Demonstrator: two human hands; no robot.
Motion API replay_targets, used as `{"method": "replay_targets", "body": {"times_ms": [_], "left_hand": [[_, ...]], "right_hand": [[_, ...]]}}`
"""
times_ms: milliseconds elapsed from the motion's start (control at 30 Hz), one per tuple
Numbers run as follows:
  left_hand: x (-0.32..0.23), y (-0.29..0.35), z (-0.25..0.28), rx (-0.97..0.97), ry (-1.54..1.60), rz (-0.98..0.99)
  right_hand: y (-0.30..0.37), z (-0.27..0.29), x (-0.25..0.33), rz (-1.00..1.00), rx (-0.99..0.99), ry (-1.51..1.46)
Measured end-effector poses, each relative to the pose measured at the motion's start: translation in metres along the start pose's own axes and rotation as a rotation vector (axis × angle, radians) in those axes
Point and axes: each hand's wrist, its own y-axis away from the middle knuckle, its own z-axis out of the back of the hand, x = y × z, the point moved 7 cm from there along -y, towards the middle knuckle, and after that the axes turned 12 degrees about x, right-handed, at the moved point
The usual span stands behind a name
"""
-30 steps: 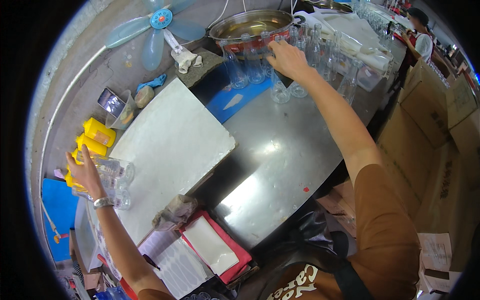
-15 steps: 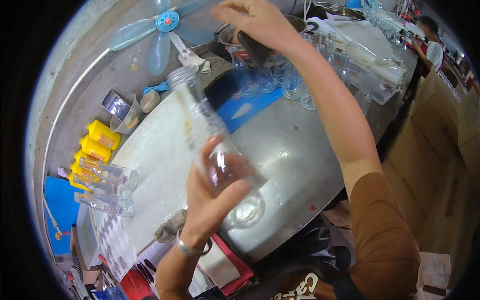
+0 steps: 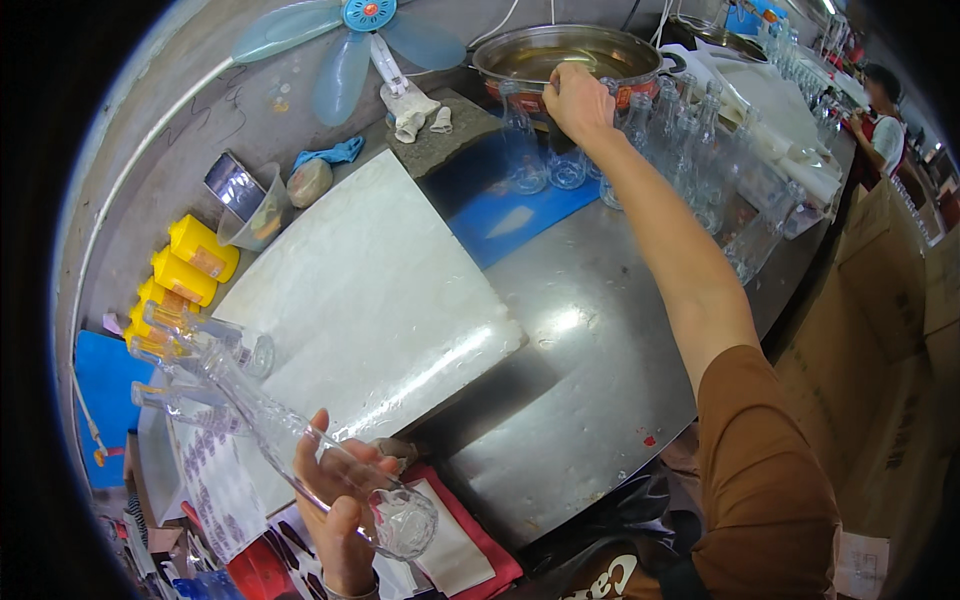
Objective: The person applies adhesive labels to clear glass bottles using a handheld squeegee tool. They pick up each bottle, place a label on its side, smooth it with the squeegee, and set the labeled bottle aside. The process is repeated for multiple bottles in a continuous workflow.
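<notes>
My left hand (image 3: 345, 490) is wrapped round a clear glass bottle (image 3: 275, 430), gripping it near its base. The bottle is tilted, its neck toward the upper left and its base toward me. My right arm reaches far forward. My right hand (image 3: 582, 105) is closed at the near rim of a wide metal pan (image 3: 640, 72) of yellowish liquid. A dark flat piece (image 3: 560, 137) shows just under its fingers, mostly hidden. Clear bottles (image 3: 522, 150) stand beside that hand. Several bottles (image 3: 205, 405) lie on their sides at the left.
A white board (image 3: 370, 290) lies on the metal table (image 3: 600, 400). Yellow containers (image 3: 200, 248) and a plastic tub (image 3: 262, 215) line the wall below a fan (image 3: 345, 75). Cardboard boxes (image 3: 850, 350) stand at the right; a person (image 3: 885, 130) works beyond.
My left hand has lowered the bottle toward the lower left. My right hand has moved right and down, to the pan's near rim. The view has shifted slightly.
</notes>
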Motion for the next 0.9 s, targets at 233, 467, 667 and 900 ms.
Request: {"method": "replay_targets", "body": {"times_ms": [233,467,667,900], "left_hand": [[0.005,0.025,0.014,-0.052,-0.049,-0.045],[0.049,0.073,0.033,-0.131,0.11,0.079],[0.097,0.093,0.039,-0.033,0.213,0.162],[0.104,0.102,0.043,0.01,0.093,0.155]], "right_hand": [[0.005,0.004,0.045,0.213,0.176,0.261],[-0.026,-0.034,0.065,0.142,0.552,0.384],[0.018,0.015,0.069,0.304,0.499,0.342],[0.114,0.101,0.1,0.55,0.518,0.317]]}}
